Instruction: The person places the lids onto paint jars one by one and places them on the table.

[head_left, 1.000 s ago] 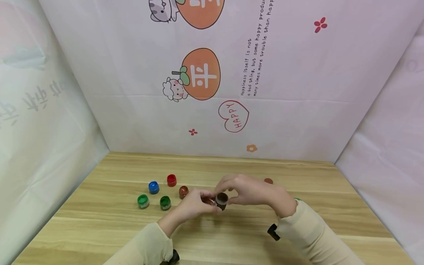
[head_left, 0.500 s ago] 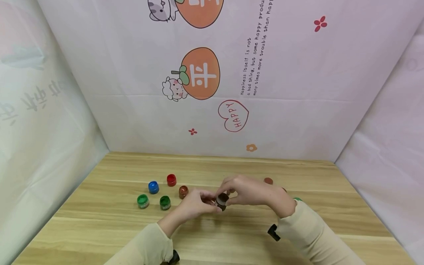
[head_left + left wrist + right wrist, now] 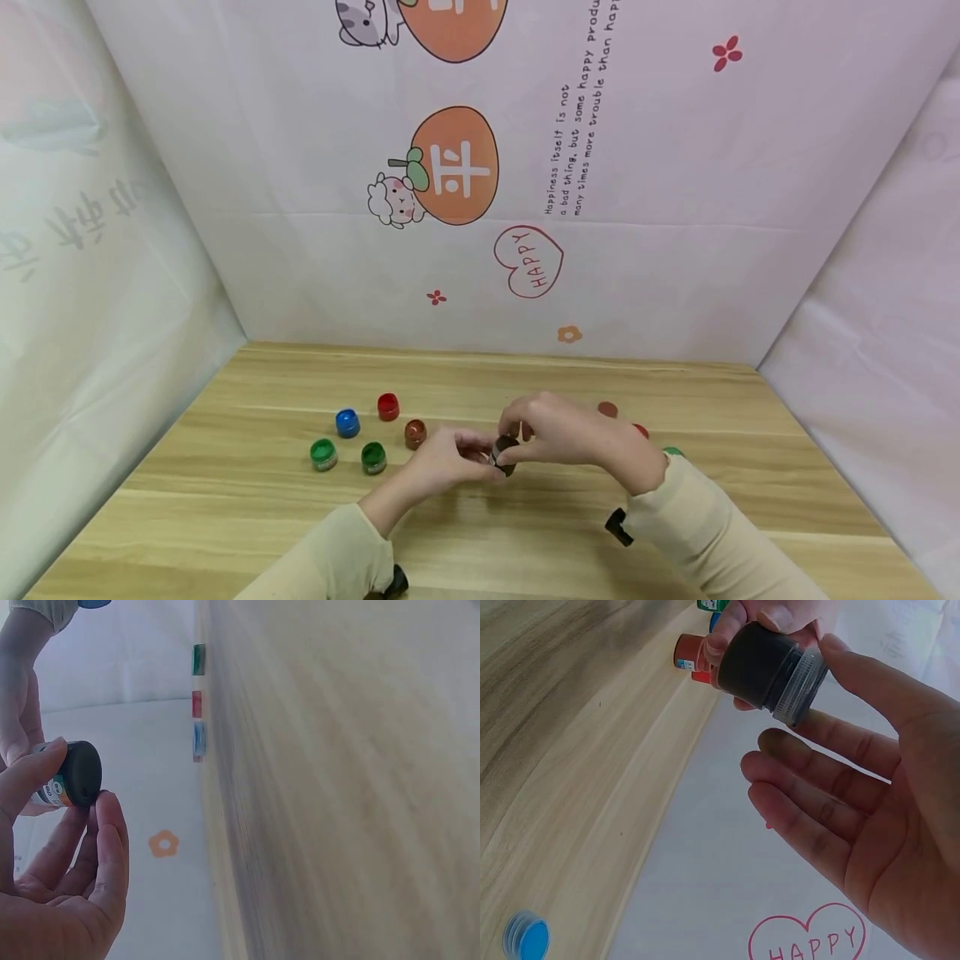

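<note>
My left hand (image 3: pixel 442 460) grips a small dark paint jar (image 3: pixel 507 463) above the table. In the left wrist view the jar (image 3: pixel 84 774) lies sideways between thumb and fingertips, part of its label showing. My right hand (image 3: pixel 555 429) is at the jar's top, hiding much of it in the head view. Its thumb and index finger pinch the clear ridged lid (image 3: pixel 801 686), which sits on the jar's end in the right wrist view. The other right fingers extend free, a dark patch on one fingertip.
Left of the hands stand paint jars: red (image 3: pixel 387 407), blue (image 3: pixel 347 423), light green (image 3: pixel 324 455), dark green (image 3: pixel 373 458) and brown (image 3: pixel 415 433). Right are loose lids: brown (image 3: pixel 607 409), red (image 3: pixel 641 430), green (image 3: pixel 674 452), and blue (image 3: pixel 531 937). A printed cloth (image 3: pixel 645 275) hangs behind.
The right thumb and fingers have shifted across the jar's top with a twisting motion, covering more of it. The left hand stays nearly still; the other jars have not moved.
</note>
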### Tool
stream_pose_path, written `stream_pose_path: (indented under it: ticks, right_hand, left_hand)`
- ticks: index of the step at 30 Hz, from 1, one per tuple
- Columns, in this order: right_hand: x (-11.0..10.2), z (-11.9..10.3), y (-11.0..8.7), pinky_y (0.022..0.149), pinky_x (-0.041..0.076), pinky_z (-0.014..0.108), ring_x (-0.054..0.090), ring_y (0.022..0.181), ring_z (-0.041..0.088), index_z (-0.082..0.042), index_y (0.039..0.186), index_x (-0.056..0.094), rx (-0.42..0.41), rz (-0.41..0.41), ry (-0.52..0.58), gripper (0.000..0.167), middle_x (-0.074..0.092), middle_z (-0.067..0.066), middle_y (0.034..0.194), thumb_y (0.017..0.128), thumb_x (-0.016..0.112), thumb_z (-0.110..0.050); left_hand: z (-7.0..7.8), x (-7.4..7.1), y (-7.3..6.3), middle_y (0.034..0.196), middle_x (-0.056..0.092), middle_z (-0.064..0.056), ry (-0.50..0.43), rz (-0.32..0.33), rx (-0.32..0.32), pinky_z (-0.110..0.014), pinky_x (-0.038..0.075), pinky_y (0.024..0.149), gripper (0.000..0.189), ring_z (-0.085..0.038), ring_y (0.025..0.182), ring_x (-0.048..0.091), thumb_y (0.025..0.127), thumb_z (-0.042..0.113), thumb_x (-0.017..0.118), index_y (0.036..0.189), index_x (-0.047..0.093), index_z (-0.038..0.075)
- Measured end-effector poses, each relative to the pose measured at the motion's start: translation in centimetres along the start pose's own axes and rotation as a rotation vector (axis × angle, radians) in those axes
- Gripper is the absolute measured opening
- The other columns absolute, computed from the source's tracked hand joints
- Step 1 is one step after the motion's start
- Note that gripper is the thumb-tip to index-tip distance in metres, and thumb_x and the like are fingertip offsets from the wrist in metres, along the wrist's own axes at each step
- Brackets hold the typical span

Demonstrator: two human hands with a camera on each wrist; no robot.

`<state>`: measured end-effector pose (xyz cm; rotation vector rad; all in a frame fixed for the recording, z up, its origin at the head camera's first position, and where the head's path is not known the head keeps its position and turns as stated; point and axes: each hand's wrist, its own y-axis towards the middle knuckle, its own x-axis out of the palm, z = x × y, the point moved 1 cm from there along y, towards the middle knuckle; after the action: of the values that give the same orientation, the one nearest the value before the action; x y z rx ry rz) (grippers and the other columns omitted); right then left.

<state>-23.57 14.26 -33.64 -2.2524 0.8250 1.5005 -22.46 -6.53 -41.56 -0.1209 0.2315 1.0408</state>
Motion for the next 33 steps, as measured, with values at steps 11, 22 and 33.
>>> stream_pose_path:
  ticks: [11,22,33]
  right_hand:
    - [0.59,-0.62,-0.19,0.058,0.045,0.021,0.048,0.065,0.004,-0.016,0.084,0.067,0.055,0.062,-0.178,0.025,0.059,-0.008,0.084,0.094,0.076,-0.037]
    - [-0.10,-0.32,-0.41,0.089,0.055,0.029,0.065,0.104,0.012,-0.009,0.117,0.075,-0.188,0.030,-0.030,0.029,0.071,-0.001,0.113,0.088,0.080,-0.005]
    - [-0.08,0.04,-0.50,0.089,0.054,0.024,0.065,0.106,0.009,-0.006,0.118,0.077,-0.245,-0.034,0.001,0.033,0.070,0.001,0.116,0.087,0.079,0.004]
  left_hand:
    - [0.16,0.13,0.01,0.096,0.075,-0.003,0.016,-0.011,0.017,-0.024,0.054,0.075,0.033,-0.013,0.085,0.068,0.085,0.011,0.084,0.115,0.076,0.001]
    - [0.38,-0.05,-0.12,0.095,0.074,-0.001,0.034,0.000,-0.003,-0.027,0.054,0.076,0.031,-0.013,0.085,0.066,0.086,0.014,0.084,0.114,0.076,0.002]
    - [0.22,0.15,-0.07,0.093,0.074,0.000,0.038,-0.001,0.003,-0.026,0.052,0.075,0.031,-0.012,0.083,0.065,0.085,0.013,0.085,0.113,0.077,0.002]
